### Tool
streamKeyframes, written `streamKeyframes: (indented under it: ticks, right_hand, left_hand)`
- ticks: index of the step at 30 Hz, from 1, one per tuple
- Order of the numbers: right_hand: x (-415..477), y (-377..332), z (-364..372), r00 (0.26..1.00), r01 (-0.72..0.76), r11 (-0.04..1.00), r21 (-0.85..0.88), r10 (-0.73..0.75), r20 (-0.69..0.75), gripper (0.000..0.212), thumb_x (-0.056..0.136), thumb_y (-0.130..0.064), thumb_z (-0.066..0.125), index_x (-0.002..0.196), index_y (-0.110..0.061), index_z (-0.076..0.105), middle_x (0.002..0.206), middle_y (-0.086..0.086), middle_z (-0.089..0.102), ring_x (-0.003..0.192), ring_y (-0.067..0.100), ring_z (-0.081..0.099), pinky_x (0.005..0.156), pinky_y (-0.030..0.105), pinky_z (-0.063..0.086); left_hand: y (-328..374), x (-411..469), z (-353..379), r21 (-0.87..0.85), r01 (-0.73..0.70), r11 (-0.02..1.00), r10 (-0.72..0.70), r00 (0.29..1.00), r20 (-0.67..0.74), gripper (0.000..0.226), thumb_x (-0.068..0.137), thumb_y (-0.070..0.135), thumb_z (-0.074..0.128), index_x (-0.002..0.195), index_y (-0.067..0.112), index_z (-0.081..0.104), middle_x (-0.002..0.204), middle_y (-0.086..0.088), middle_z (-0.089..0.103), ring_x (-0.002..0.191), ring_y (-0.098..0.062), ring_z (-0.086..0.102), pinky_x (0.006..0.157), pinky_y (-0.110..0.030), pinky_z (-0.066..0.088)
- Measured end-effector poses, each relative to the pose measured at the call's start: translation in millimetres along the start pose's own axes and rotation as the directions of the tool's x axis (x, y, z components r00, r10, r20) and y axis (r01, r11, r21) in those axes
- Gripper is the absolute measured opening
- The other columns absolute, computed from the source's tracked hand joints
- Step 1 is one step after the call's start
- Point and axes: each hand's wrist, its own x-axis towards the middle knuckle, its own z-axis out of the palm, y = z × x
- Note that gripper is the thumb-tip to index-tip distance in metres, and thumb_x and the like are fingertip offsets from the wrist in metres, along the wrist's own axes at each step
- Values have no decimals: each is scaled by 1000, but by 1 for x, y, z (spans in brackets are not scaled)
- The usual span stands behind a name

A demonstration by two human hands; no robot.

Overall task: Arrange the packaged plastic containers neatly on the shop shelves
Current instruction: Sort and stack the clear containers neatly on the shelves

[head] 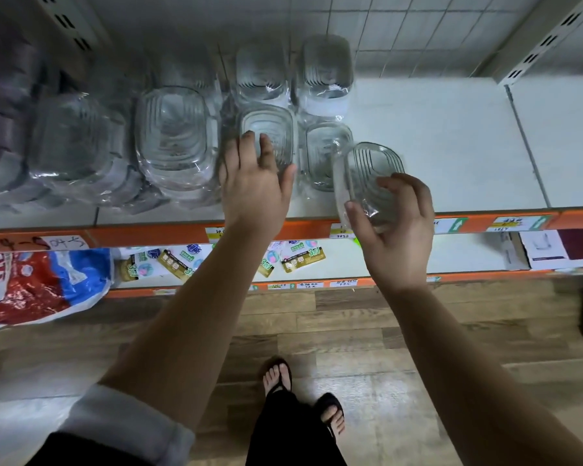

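Clear tub (367,176), gripped tilted by the right hand (398,230) at the shelf's (451,146) front edge, likely awaits slotting; the left hand's (254,186) straight fingers (266,146) steady a pack (276,126).

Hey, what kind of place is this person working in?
Most likely a shop aisle. The white shelf has an orange edge with price tags, wrapped clear containers sit in rows on it, and packets lie on the shelf below. The right hand holds one more container.
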Motion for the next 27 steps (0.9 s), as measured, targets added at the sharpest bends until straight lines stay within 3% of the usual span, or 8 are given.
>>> streamKeyframes:
  ticks: [6,10,14,17,20,23,27]
  right_hand:
    - [19,-7,21,998,21,999,-35,-19,58,45,85,-32,73,118,-4,62,128,14,54,119,34,50,98,44,44]
    - [40,-9,34,996,51,993,-108,-42,83,48,86,-38,69,122,-8,60,132,11,52,122,32,46,95,35,42]
    - [58,-11,43,988,114,975,-191,-90,128,51,87,-44,65,125,-11,60,134,9,50,123,31,44,91,35,43]
    - [68,-13,46,977,149,966,-213,-111,182,54,90,-49,60,127,-11,57,135,10,48,125,31,42,99,34,39]
    - [70,-12,47,953,183,924,-334,-84,290,53,98,-53,43,134,-15,52,139,8,45,133,31,36,111,40,29]
    - [62,-13,38,947,188,917,-352,-74,314,51,100,-48,40,137,-15,50,143,7,44,139,32,29,114,44,26]
    - [37,-18,15,946,179,935,-304,-79,316,45,101,-38,43,135,-9,51,139,11,47,133,29,36,107,41,34]
  left_hand:
    - [2,-13,-1,-135,-40,990,34,998,-45,59,102,42,35,147,4,38,154,-17,33,145,-33,22,118,-41,15]
    - [0,-32,-3,-183,-140,973,118,984,-131,51,100,32,42,142,1,45,147,-17,44,141,-34,33,116,-45,26]
    - [-1,-47,-3,-198,-203,959,157,962,-223,43,97,25,48,133,3,56,133,-15,58,128,-34,49,109,-44,36]
    - [-1,-57,-2,-156,-247,956,192,935,-299,37,94,20,54,127,4,62,121,-13,64,114,-33,57,99,-40,37]
    - [-2,-66,-1,-137,-271,953,216,921,-324,34,94,19,55,123,4,64,117,-13,65,109,-33,59,96,-40,39]
    - [-1,-73,-6,-135,-276,952,224,924,-308,33,95,20,54,122,4,64,115,-12,65,106,-33,59,95,-39,38]
    - [5,-84,-24,-140,-253,957,202,932,-302,33,94,21,55,122,6,65,114,-10,65,107,-32,59,96,-38,36]
